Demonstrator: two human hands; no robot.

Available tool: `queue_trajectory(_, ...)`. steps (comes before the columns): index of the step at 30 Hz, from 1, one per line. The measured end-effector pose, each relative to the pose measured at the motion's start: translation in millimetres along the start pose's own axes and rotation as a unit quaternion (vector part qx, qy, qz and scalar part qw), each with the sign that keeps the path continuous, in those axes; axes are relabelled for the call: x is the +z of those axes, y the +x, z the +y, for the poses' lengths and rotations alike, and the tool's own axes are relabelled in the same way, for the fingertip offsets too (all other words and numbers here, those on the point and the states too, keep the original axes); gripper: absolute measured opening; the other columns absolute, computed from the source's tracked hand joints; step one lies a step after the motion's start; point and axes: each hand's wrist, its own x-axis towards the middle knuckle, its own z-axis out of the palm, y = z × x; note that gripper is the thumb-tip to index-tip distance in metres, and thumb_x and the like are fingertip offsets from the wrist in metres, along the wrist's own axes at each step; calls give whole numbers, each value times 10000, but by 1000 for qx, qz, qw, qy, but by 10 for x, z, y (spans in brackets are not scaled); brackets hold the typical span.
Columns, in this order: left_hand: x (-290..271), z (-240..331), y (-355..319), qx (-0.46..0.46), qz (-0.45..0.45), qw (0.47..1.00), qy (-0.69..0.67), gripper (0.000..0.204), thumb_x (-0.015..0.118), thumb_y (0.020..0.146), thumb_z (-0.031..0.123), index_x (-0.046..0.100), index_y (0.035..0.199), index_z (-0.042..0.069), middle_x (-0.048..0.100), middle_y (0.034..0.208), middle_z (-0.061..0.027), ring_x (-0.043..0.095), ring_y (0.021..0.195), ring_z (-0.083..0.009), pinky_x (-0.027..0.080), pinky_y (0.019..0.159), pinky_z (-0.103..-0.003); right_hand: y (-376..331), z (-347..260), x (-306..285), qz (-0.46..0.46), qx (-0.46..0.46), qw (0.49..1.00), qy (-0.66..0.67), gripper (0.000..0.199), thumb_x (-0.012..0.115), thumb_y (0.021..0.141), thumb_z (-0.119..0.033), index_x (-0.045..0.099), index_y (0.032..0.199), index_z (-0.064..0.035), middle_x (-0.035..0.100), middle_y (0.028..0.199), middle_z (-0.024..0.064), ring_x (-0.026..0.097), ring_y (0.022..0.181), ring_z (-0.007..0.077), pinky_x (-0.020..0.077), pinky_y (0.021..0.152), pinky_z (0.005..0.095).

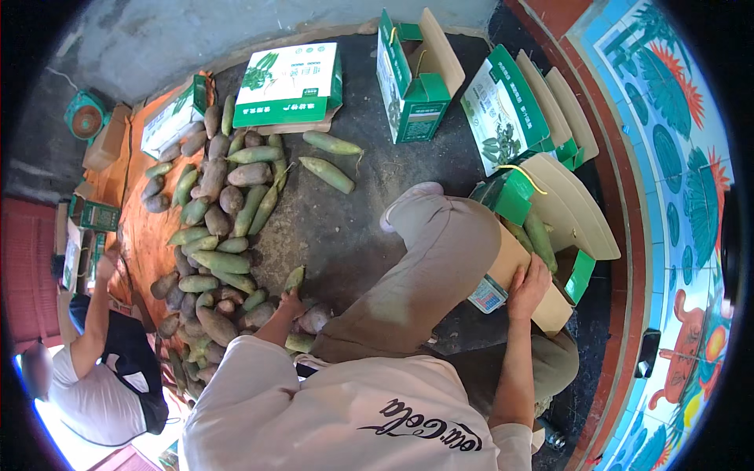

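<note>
We have our left hand wrapped round the near end of a green radish, at the right edge of the heap of radishes on the left. Our right hand rests on the near side of the open carton to the right, fingers bent over the cardboard; how hard they press, we cannot tell. More long green radishes lie inside that carton.

As we judge it, the left grip is the first weak point: we hold only one end, so a smooth skin could slip through and the radish could bruise on the dark floor. Our bent leg lies between the left hand and the carton, so anything carried low across could knock the knee. The heap is loosely stacked, and a nudge to its edge could set others rolling. Too much weight from the right hand could crease the cardboard or tip the carton. The yellow cord and the green flap sit by its mouth, where either could snag.
</note>
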Motion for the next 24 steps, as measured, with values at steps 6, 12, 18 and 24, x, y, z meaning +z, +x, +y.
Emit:
queue_trajectory(6, -71, 82, -50, -21, 20, 999, -22, 867, 619, 797, 315, 94, 1473, 172, 256, 1429, -212, 366, 1286, -365, 352, 1045, -423, 7, -1, -13, -3, -6, 1000, -6, 399, 500, 892, -230, 484, 1236, -28, 519, 1172, 171, 463, 1126, 347, 301, 1010, 494)
queue_trajectory(12, 25, 5, 166, -75, 35, 994, -65, 907, 674, 756, 351, 134, 1460, 164, 300, 1405, -205, 406, 1258, -351, 371, 1035, -399, 33, -43, -24, -1, -16, 1000, -5, 396, 477, 902, -226, 485, 1227, 0, 521, 1156, 184, 469, 1085, 360, 324, 973, 474)
queue_trajectory(18, -138, 34, 175, -85, 57, 994, -39, 888, 751, 690, 368, 250, 1384, 132, 358, 1340, -226, 455, 1211, -342, 417, 997, -381, 34, -32, -28, -11, -21, 1000, -18, 395, 470, 901, -218, 486, 1223, 10, 523, 1143, 191, 468, 1076, 362, 330, 961, 466)
queue_trajectory(24, 7, -97, 490, -40, 79, 988, -127, 813, 771, 676, 303, 305, 1298, 63, 419, 1305, -203, 449, 1212, -356, 431, 979, -378, 43, -33, -8, -18, -17, 999, -24, 405, 450, 910, -241, 481, 1225, 12, 522, 1150, 195, 464, 1086, 367, 320, 975, 472)
